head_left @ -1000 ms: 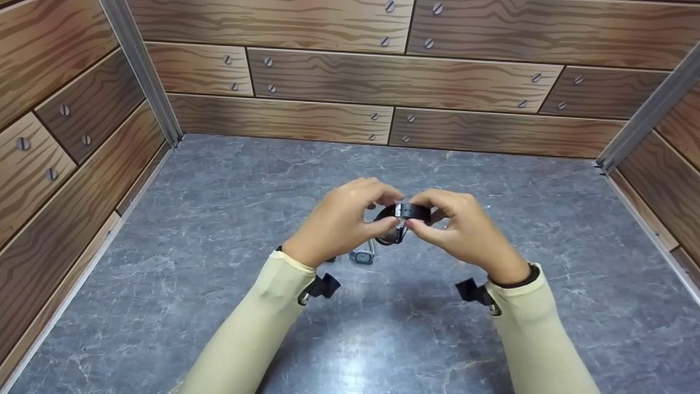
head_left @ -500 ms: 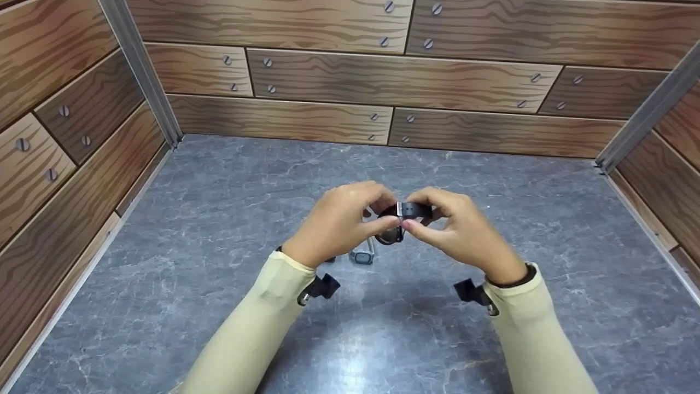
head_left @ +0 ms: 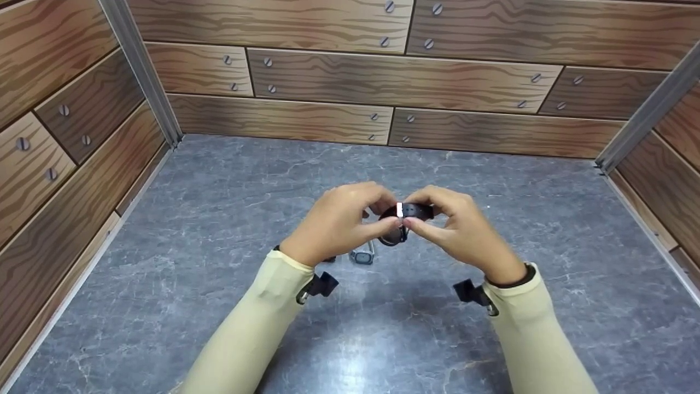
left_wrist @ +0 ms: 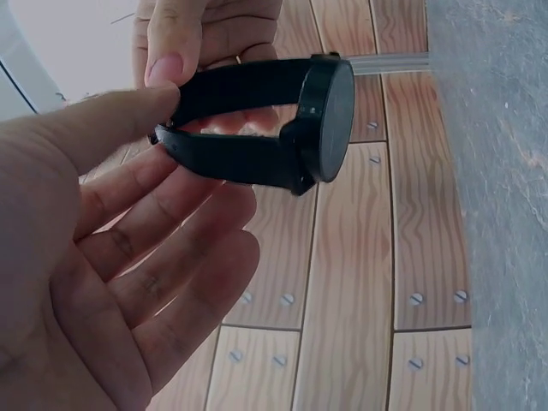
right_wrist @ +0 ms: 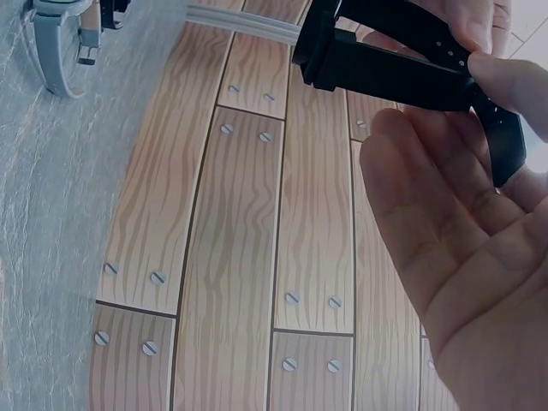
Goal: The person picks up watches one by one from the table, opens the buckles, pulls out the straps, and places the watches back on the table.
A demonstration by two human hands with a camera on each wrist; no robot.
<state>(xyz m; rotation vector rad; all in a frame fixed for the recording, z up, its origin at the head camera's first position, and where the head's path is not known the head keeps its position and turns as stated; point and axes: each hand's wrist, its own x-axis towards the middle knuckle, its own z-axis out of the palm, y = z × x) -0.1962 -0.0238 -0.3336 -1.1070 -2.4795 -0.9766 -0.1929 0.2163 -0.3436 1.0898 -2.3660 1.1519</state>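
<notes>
A black wristwatch (head_left: 391, 236) is held up off the table between both hands, its round case hanging below the strap. My left hand (head_left: 339, 224) pinches the strap at the metal buckle with thumb and fingers. From the other side my right hand (head_left: 456, 227) pinches the holed strap end. In the left wrist view the strap (left_wrist: 248, 90) forms a loop from the round case (left_wrist: 334, 120) to the thumbs. The right wrist view shows the strap's free tail (right_wrist: 505, 141) sticking out past the right thumb.
A grey-blue watch (head_left: 362, 257) lies on the marbled table (head_left: 394, 328) below the hands. Beside it a dark object (head_left: 330, 259) is mostly hidden by my left wrist. Wood-patterned walls (head_left: 355, 71) close off the back and sides.
Both hands stay nearly in place. The strap and buckle have turned slightly between the fingers, and the right fingertips have come closer to the buckle.
</notes>
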